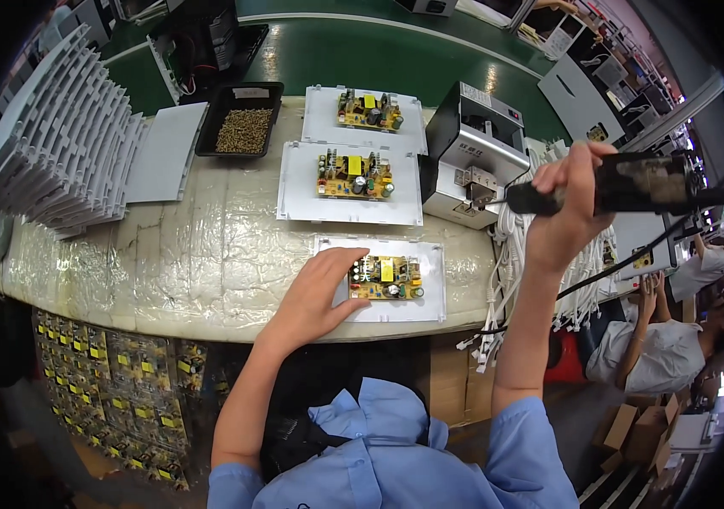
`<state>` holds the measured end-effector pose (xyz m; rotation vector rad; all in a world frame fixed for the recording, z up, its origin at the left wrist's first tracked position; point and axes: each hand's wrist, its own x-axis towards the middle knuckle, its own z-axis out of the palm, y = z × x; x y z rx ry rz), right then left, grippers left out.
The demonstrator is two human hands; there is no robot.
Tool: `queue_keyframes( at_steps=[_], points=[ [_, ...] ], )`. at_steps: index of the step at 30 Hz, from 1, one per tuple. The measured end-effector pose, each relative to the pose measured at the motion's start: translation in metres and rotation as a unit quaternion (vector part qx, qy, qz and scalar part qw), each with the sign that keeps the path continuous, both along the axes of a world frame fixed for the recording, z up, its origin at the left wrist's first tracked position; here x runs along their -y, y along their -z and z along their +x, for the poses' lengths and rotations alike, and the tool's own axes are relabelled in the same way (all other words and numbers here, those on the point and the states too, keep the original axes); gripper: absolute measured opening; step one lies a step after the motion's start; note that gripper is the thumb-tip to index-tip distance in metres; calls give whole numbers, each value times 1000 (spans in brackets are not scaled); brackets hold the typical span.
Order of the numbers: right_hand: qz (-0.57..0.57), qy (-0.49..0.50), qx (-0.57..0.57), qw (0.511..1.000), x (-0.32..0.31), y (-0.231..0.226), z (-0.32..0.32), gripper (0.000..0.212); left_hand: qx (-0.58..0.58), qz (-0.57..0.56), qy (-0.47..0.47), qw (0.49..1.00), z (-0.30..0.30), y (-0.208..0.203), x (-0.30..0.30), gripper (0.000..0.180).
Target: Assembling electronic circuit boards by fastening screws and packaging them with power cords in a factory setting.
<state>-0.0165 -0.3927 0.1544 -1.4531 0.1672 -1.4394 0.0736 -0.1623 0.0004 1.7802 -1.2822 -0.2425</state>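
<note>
My left hand point(315, 293) spans the left end of a yellow circuit board point(397, 276), thumb at its near edge and fingers at its far edge. That board lies on a white plastic panel point(434, 307) close to the table's front edge. In my right hand point(570, 195) is a black electric screwdriver point(646, 182), held sideways with fingers wrapped round it. Its bit points left and reaches the front of a black and silver screw feeder point(472, 153); whether a screw is on the tip cannot be made out.
Beyond lie two more white panels bearing circuit boards point(355, 174) point(368, 110). A black tray point(273, 114) holds brass-coloured screws. White panels point(65, 136) stand stacked at left. White cables point(510, 263) hang at right, near the screwdriver's cord. Bagged boards point(116, 373) are below the table; co-workers point(659, 348) sit right.
</note>
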Motion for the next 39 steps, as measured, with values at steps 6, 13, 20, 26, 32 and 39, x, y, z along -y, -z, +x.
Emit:
queue_keyframes(
  at_steps=[6,13,20,26,32,39],
  points=[
    [-26,43,-40,998,29,17,15,13,6,7,15,1000,2,2,1,65],
    [58,-56,-62,995,-32,22,4,17,-14,6,61,998,0,3,-2,63],
    [100,-145,-168,970,-64,47,-1,22,-29,15,75,997,0,-2,-2,59],
    [51,-214,-183,958,-58,55,1,29,-28,9,73,997,2,-5,-1,59],
    [13,-214,-148,965,-58,59,-2,32,-32,11,74,997,2,-2,-2,62],
    [23,-231,-131,964,-57,57,-1,32,-44,19,77,996,2,0,-1,63]
  ],
)
